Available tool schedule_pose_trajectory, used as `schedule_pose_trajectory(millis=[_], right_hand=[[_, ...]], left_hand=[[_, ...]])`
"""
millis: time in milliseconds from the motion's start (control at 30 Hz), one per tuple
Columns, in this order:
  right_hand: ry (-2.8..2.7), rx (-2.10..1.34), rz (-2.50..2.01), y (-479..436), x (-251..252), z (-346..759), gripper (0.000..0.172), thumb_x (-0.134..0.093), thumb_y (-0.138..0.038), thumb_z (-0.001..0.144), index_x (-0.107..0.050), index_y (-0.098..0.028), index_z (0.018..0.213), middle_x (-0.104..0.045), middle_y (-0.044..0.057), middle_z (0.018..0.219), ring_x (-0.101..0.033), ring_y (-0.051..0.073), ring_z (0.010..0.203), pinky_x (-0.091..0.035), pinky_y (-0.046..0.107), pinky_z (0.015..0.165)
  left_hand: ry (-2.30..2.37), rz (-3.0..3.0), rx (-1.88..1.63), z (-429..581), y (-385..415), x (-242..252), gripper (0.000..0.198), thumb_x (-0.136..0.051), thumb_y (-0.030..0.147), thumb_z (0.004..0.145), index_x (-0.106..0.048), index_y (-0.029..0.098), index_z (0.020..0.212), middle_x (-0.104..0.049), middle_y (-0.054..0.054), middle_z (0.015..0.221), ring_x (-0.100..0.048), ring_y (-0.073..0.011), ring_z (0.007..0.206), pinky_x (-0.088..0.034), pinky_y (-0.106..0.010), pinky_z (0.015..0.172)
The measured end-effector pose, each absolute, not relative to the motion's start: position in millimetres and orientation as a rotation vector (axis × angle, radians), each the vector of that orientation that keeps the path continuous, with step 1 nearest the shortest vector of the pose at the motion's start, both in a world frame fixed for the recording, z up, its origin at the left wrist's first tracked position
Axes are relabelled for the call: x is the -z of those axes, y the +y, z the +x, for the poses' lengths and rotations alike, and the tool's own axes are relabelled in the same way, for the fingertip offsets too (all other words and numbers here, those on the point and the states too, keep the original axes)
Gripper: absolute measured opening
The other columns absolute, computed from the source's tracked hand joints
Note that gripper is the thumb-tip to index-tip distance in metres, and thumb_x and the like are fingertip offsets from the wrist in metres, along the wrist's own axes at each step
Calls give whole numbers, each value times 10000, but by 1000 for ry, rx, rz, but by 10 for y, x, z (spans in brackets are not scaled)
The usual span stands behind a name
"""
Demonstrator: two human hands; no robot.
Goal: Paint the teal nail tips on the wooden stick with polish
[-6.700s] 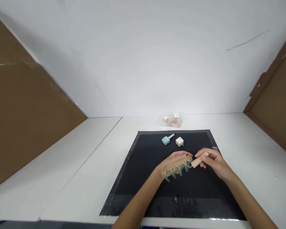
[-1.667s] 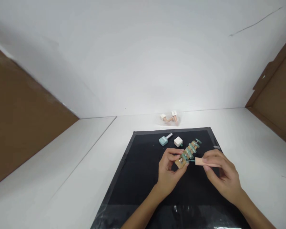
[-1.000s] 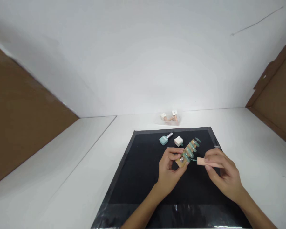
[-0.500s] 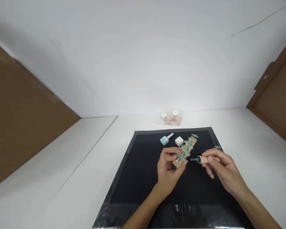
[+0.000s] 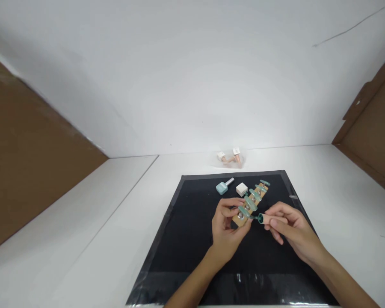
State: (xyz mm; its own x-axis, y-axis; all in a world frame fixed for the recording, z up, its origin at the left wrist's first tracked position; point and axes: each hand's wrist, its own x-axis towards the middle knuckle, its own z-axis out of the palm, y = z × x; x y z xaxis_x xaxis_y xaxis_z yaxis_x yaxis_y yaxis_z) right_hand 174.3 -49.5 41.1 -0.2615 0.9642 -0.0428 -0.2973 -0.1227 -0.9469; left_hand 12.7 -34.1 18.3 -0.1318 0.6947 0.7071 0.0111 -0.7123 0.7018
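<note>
My left hand [image 5: 226, 224] grips the near end of a wooden nail display stand [image 5: 236, 220], thumb on one side and fingers on the other. Several green false nails [image 5: 250, 203] sit in a row on silver mounts along it. In my right hand [image 5: 291, 229] is a nail polish brush [image 5: 274, 220] with a pale pink cap handle, pinched between thumb and fingers. Its green-coated bristles point left and reach the tip of the nearest nail; whether they touch it I cannot tell. A white square polish bottle [image 5: 241, 189] stands just behind the stand.
A light green polish bottle with a silver cap [image 5: 222, 188] lies on the black mat [image 5: 182, 239]. Behind the mat, a clear bag [image 5: 230, 159] holds white-and-pink bottles. A loose pale nail [image 5: 293, 197] lies near the mat's right edge. Brown cardboard panels [image 5: 28, 158] flank the white table.
My right hand has moved left and slightly down, bringing the brush from a gap beside the stand to the nearest nail. My left hand and the stand stay almost still.
</note>
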Motion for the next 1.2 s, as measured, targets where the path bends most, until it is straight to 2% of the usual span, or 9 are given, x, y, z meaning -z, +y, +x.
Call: schedule_pose_trajectory(millis=[1200], right_hand=[[-1113, -1645, -856, -487, -438, 1736, 251, -749, -397, 692, -650, -179, 770, -642, 5, 605, -435, 55, 402, -316, 172, 364]], left_hand=[[707, 1669, -1833, 154, -349, -159, 279, -662, 71, 705, -440, 206, 809, -555, -6, 898, -635, -148, 886, -535, -253, 694]])
